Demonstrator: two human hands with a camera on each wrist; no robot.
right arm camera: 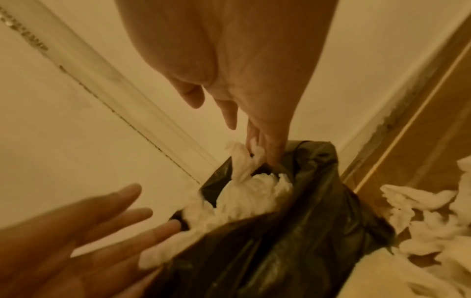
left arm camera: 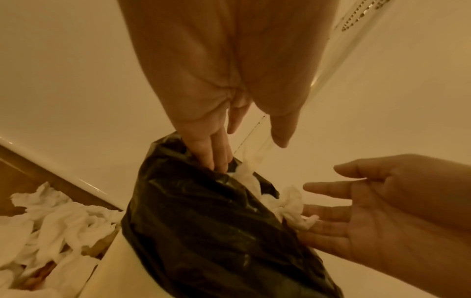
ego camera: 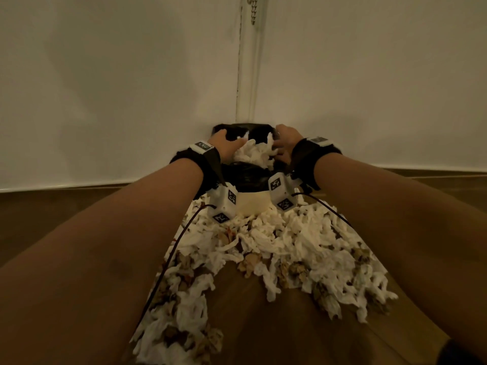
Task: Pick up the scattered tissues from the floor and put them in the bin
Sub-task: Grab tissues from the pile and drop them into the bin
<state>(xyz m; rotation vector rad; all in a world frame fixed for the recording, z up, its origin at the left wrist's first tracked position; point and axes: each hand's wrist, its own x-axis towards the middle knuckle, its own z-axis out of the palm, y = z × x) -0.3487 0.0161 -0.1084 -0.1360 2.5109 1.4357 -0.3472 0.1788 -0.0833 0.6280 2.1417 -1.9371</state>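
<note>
Nearest the person, a wide spread of crumpled white tissues (ego camera: 276, 248) covers the wooden floor (ego camera: 263, 325), with brownish scraps mixed through it and a bare wedge of boards in the middle. Both bare forearms reach forward over this heap, each with a dark wrist strap and a white marker cube; thin dark cables trail back from the cubes. Beyond the heap stands the bin (ego camera: 253, 204), pale-walled and lined with a black bag (left arm camera: 216, 221) folded over its rim, with tissues lying right up against its base. At the bin's mouth a wad of tissues (right arm camera: 244, 199) stands above the liner. The left hand (ego camera: 224, 142) is on the wad's left side, its grip wide, fingers straight and pointing down into the bag's opening. The right hand (ego camera: 286, 140) is on the wad's right side, its grip also wide and its fingers extended, the fingertips (right arm camera: 257, 145) touching a twisted tissue at the top. Behind the bin rises a white wall (ego camera: 118, 88) with a skirting board, and a bead chain (ego camera: 253, 9) hangs at the top.
</note>
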